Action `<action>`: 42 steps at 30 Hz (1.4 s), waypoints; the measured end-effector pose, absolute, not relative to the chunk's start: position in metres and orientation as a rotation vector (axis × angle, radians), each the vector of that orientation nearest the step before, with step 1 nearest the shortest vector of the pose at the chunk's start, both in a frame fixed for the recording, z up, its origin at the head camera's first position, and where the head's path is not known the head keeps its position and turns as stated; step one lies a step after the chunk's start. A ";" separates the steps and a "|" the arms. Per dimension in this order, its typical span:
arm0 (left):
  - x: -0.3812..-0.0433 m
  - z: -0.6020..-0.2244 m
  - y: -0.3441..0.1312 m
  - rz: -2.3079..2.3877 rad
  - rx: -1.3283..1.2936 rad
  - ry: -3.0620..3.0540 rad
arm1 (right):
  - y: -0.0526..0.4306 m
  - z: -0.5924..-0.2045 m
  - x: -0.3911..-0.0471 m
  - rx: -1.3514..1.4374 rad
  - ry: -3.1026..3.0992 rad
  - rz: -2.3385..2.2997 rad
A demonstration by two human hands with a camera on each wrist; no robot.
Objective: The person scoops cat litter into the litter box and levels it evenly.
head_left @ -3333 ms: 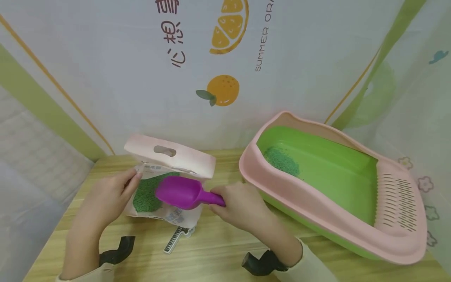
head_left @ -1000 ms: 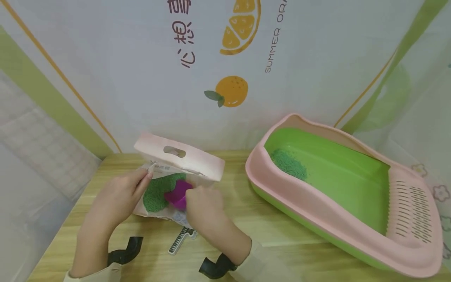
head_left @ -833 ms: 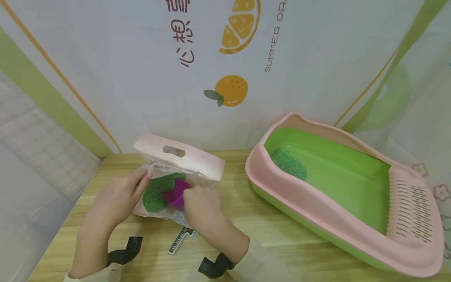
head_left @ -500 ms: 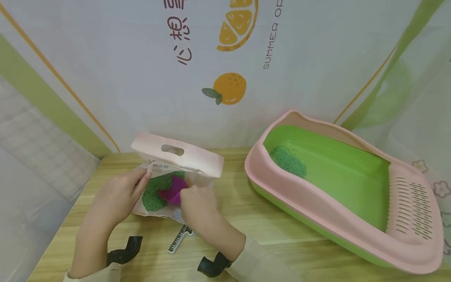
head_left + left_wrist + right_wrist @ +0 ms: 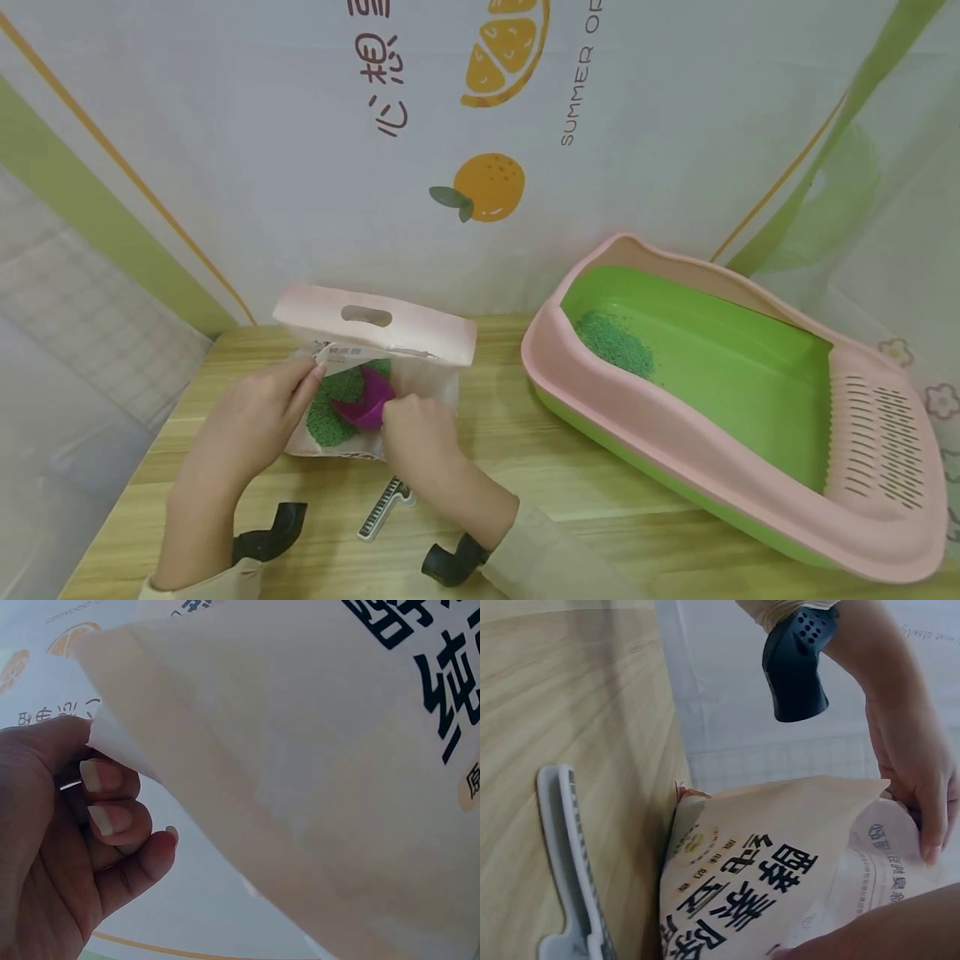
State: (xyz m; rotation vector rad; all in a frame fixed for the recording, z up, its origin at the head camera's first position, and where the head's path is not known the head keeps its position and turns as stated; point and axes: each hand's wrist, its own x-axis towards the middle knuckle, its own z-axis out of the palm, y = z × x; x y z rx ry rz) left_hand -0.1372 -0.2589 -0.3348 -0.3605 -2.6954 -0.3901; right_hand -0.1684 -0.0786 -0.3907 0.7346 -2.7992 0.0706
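Observation:
A pale paper bag [image 5: 427,337] of green litter pellets [image 5: 330,421] stands at the left of the table, its top torn open below a handle strip. My left hand [image 5: 258,417] pinches the bag's opening at its left edge; the left wrist view shows the thumb on the paper [image 5: 285,765] and the other fingers curled. My right hand [image 5: 423,437] grips a purple scoop [image 5: 367,402], whose bowl sits among the pellets. Its handle is hidden by the fingers. Printed black characters cover the bag's front [image 5: 735,892] in the right wrist view.
To the right stands a pink-rimmed green litter box [image 5: 645,408] with a small heap of green pellets [image 5: 615,343] at its left end. A piano-key-patterned clip [image 5: 384,508] lies on the wooden table [image 5: 337,562] before the bag. A printed curtain [image 5: 300,167] hangs behind.
My right hand has moved left with the scoop, from above the bag into the pellets, then slightly farther left. The left hand keeps its hold on the bag's edge.

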 end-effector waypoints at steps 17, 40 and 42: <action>-0.142 -0.334 -0.255 -0.381 -0.364 -2.664 | -0.072 -0.393 -0.185 0.804 -2.771 0.281; -0.142 -0.337 -0.255 -0.395 -0.398 -2.640 | -0.088 -0.416 -0.199 0.769 -2.825 0.733; -0.141 -0.339 -0.256 -0.388 -0.400 -2.633 | -0.088 -0.418 -0.199 0.782 -2.826 0.826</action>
